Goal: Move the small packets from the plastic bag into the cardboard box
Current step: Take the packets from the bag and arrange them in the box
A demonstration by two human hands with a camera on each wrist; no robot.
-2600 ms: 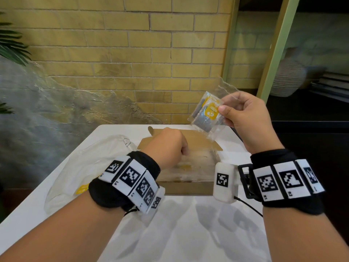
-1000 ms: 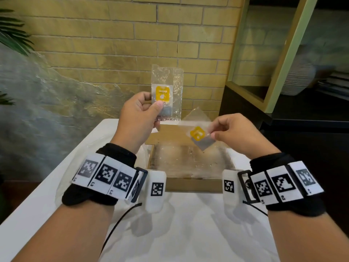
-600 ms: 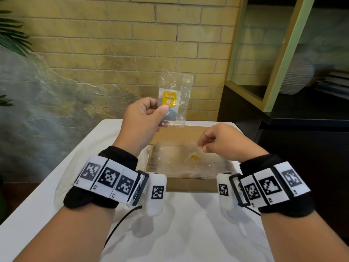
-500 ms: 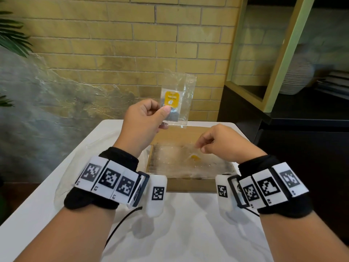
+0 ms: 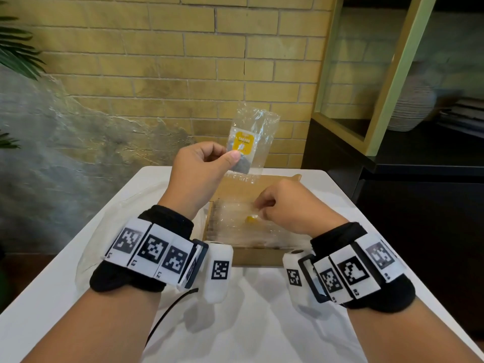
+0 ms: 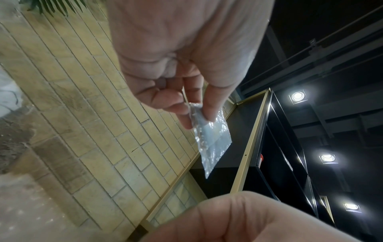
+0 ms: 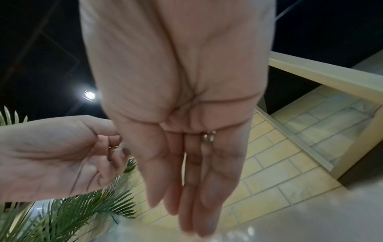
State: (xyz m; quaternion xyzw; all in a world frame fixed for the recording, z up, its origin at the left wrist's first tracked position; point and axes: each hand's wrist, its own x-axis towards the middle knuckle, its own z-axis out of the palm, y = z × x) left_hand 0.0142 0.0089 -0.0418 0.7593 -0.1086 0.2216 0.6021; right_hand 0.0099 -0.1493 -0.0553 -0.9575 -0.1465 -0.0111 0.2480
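My left hand (image 5: 227, 155) pinches a small clear packet (image 5: 251, 142) with a yellow label between thumb and forefinger, raised above the far side of the cardboard box (image 5: 256, 258). The left wrist view shows the same packet (image 6: 211, 139) hanging from those fingers (image 6: 194, 114). The box holds several clear packets, one with its yellow label (image 5: 250, 219) showing. My right hand (image 5: 262, 209) hovers low over that packet; in the right wrist view its fingers (image 7: 186, 196) are straight and hold nothing. The crumpled plastic bag (image 5: 104, 231) lies left of the box, under my left forearm.
The white table (image 5: 262, 323) runs toward me from the box. A yellow brick wall (image 5: 183, 61) stands behind it. A dark shelf unit with a pale green frame (image 5: 387, 87) is close on the right. Plant leaves (image 5: 18, 53) hang at the far left.
My right hand brought its packet down into the box and let it go. My left hand lifted a packet and keeps it raised, drifting slightly right.
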